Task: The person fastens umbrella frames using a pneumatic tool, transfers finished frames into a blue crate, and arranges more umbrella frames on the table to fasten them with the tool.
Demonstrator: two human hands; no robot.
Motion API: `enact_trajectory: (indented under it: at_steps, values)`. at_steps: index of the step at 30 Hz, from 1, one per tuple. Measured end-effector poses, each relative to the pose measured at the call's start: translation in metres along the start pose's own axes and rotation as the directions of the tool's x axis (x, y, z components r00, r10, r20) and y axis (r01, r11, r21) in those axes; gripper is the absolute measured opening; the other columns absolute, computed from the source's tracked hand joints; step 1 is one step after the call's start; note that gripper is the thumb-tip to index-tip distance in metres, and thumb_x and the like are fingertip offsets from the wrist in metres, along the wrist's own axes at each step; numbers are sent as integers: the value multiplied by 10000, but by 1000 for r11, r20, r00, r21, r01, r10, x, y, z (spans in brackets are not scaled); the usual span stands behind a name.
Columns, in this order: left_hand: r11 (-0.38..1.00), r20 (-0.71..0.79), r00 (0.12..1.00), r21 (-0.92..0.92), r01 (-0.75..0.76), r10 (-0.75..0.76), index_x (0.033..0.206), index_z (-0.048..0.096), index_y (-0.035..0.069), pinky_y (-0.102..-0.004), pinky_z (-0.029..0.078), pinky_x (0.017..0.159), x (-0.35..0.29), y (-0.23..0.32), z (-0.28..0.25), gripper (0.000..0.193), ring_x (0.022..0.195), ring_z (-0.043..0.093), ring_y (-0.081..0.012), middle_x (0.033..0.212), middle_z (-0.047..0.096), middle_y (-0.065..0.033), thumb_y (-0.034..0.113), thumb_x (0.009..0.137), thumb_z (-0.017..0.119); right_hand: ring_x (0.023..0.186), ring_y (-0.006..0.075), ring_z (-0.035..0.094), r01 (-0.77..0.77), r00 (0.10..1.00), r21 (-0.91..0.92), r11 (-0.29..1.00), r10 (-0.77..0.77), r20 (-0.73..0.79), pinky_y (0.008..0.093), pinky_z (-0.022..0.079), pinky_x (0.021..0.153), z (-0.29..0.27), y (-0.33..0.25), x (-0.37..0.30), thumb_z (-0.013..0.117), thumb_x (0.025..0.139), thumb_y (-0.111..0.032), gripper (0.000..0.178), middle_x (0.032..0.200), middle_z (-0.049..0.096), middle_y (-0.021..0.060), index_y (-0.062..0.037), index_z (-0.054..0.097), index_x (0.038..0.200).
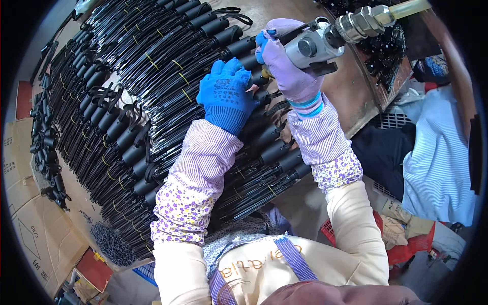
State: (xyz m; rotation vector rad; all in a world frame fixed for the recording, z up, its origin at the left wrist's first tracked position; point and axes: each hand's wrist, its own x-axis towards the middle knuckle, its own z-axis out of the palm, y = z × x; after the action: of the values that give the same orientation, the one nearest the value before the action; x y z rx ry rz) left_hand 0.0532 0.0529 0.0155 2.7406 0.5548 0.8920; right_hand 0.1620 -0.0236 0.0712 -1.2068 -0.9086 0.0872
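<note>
My left hand, in a blue knit glove, is closed over a black umbrella frame in the row; its fingers hide much of the piece. Black cylindrical handles with straps show beside and below it. My right hand, in a lilac glove with blue fingertips, grips a silver air-powered tool. The tool's small brass-coloured tip is close to the handles beside my left hand. Folded umbrella frames, with thin dark ribs and yellow ties, lie side by side under and left of my left hand.
A hose runs from the tool's metal coupling to the upper right. More black parts are heaped at the table's far right. Loose handles and a dark wire pile lie left. Cardboard and a striped blue cloth flank the table.
</note>
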Motion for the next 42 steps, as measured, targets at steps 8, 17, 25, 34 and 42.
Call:
enact_trajectory:
  at_steps: [8, 17, 25, 34, 42]
  values:
    - [1000, 80, 996, 13, 25, -26, 792, 661, 139, -300, 477, 645, 5, 9, -3, 248, 757, 534, -191, 856, 556, -11, 227, 638, 834, 684, 130, 643, 5, 998, -72, 997, -1, 58, 231, 521, 641, -9, 2, 3, 700, 790, -12, 189, 833, 697, 44, -38, 674, 976]
    - [992, 263, 959, 94, 78, -101, 887, 707, 144, -340, 495, 715, 12, 15, -2, 266, 879, 547, -211, 999, 580, -20, 327, 712, 787, 683, 134, 640, 74, 993, -121, 990, -62, 98, 234, 521, 629, -16, 8, 5, 702, 785, -20, 188, 822, 692, 48, -37, 677, 970]
    - [997, 124, 991, 64, 41, -48, 832, 676, 130, -333, 492, 662, 11, 16, 18, 229, 787, 539, -216, 927, 577, -20, 257, 688, 800, 668, 112, 619, -78, 996, -131, 988, 83, 30, 222, 517, 603, -17, 16, -1, 713, 815, -51, 163, 790, 673, 36, -19, 676, 970]
    - [963, 385, 915, -179, 203, -122, 900, 684, 90, -322, 512, 712, 32, 2, 19, 251, 773, 593, -237, 905, 627, -50, 202, 698, 782, 717, 116, 623, -177, 979, -286, 942, 198, 44, 249, 520, 672, -32, 15, 30, 744, 764, -128, 280, 844, 688, 41, -47, 676, 1024]
    - [-69, 87, 995, -994, 90, 53, 943, 658, 16, -292, 532, 740, 31, 48, -137, 274, 844, 633, -223, 962, 656, -148, 176, 747, 763, 898, 245, 661, -270, 835, -934, 236, 541, -104, 373, 520, 809, -148, 75, 29, 689, 786, -403, 487, 1012, 683, 99, -115, 614, 1171]
